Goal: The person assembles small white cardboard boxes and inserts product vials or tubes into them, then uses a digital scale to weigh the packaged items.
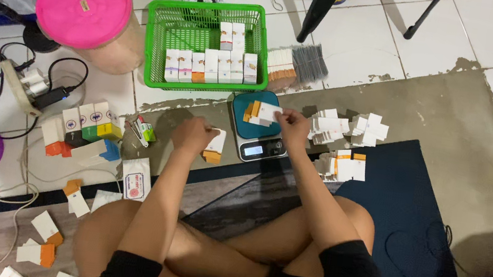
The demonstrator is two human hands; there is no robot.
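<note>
While the person sat cross-legged on the floor, both hands worked at the small boxes.
Right hand (292, 124): grip pinched on a white-and-orange box (263, 112) lying on the scale (256, 132), at twelve o'clock from the knees.
Left hand (193, 135): grip closed on a second box (214, 145), standing on the floor just beside the scale at nine o'clock.
Risk: the box overhung the small pan; a nudge could likely have tipped it off or skewed the reading.
Risk: flat carton stacks (350, 129) at three o'clock looked easy to topple with an elbow.
Green basket (155, 48): upright white boxes in rows, about half filled.
Jar (87, 13): pink lid on, contents unclear.
</note>
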